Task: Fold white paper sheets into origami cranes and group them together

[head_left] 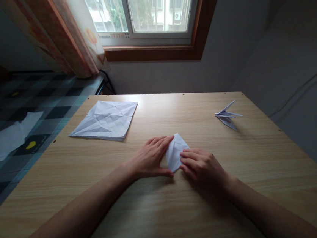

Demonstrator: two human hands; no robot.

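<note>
A small folded sheet of white paper (175, 151), roughly diamond-shaped with visible creases, lies flat on the wooden table between my hands. My left hand (152, 157) is at its left side, fingers stretched out along the upper left edge and thumb spread apart near the bottom corner. On the paper's right side rest the fingertips of my right hand (201, 165), fingers extended and lying side by side, covering the right corner. Neither hand is closed around the paper.
A stack of creased white paper squares (107, 119) lies at the table's left. At the far right stands a folded paper figure with pointed ends (227, 114). White paper pieces (10, 138) lie on the checked cloth (76, 86) beside the wooden table (136, 215).
</note>
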